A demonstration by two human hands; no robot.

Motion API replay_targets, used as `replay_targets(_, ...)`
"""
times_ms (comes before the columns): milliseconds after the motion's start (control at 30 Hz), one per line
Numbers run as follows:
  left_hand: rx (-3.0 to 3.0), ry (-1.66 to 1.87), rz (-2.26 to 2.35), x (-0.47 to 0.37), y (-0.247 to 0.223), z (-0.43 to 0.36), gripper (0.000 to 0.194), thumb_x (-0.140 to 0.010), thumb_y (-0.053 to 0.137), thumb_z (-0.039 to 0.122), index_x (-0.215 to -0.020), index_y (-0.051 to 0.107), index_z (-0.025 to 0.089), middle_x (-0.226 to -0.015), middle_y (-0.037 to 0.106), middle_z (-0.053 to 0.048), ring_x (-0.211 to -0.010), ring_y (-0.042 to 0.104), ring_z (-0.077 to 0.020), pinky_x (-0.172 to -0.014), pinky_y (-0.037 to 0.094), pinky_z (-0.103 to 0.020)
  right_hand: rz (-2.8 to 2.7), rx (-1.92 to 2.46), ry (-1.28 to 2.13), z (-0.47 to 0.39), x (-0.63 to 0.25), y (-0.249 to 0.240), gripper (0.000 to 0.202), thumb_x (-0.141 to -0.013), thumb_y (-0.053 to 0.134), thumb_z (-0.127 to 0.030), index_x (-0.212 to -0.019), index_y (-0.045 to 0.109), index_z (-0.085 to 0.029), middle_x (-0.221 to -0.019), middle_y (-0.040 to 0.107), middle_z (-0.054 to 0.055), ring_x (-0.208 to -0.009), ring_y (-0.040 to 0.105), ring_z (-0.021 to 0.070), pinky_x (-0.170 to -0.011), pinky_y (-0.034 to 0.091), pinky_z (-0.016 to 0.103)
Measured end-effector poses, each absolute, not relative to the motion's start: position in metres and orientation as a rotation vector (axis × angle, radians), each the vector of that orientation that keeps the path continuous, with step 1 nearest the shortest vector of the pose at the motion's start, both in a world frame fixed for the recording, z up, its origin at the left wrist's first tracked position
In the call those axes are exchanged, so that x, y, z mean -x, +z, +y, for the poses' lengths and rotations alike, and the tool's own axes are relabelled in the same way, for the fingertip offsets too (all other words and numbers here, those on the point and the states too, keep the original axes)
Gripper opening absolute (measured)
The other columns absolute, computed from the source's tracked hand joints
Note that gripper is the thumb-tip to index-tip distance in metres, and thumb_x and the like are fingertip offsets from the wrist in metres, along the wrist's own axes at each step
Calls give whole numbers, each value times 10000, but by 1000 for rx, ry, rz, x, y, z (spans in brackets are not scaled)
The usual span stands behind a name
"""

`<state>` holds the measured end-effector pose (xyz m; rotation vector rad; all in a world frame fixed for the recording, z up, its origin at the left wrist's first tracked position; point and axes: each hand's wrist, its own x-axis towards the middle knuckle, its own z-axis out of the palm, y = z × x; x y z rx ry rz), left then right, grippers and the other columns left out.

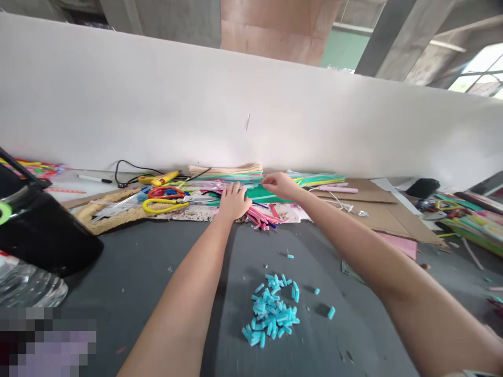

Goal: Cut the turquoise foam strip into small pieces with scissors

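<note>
My left hand (234, 201) lies with its fingers stretched out on a bundle of pink fuzzy stems (259, 217), which look like pipe cleaners. To its right, my right hand (281, 184) has its fingers curled together above a green strip bundle (265, 195); anything inside them is hidden. Left of my left hand are scissors with yellow handles (165, 205), and a red-handled tool (167, 191) rests behind them. Nearer to me, a loose heap of short light-blue pieces (273, 311) is spread on the dark table (173, 272).
A white board (176, 104) rises behind the table. At left stand a black container (47, 230) and a clear plastic bottle (33, 283). A yellow glue gun (167, 179) lies at the back. Cardboard (389, 217) and more coloured stems (471, 225) are at right.
</note>
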<state>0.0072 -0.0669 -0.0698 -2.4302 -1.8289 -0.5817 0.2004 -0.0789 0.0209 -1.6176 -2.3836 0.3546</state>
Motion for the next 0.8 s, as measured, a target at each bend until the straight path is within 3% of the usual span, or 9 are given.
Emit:
replay_targets(133,2446,-571,-1835,-5,-69,-67,506,-927,434,347,-1407,564,254,-1633,378,-50,-1529,287,-278,-1259,195,-475,-2369,1799,186,-19,-188,4,310,-985,616,-346,-1226,636,-153,-1251,654,101,-1102,652,239,-948,546,461)
replay_targets(300,2443,-537,-1853,-4,-68,-70,501,-936,416,359,-1408,560,280,-1640,368,-21,-1533,282,-263,-1261,200,-475,-2435,1903,99,-5,-169,-21,324,-985,618,-342,-1265,619,-178,-1303,621,106,-1113,641,237,-939,557,453)
replay_targets(467,2473,-500,-1866,-4,-64,-74,515,-942,391,371,-1406,567,233,-1650,346,-51,-1536,273,-266,-1264,207,-469,-2450,2017,53,-2,-162,-22,347,-981,625,-344,-1279,609,-169,-1306,617,113,-1113,641,242,-935,558,454)
replay_targets(800,2499,-566,-1887,-1,-67,-64,499,-926,440,365,-1390,591,264,-1651,342,-37,-1542,269,-264,-1268,195,-472,-2395,1950,354,-18,-157,-4,364,-975,634,-345,-1286,603,-157,-1296,619,117,-1103,645,244,-925,562,454)
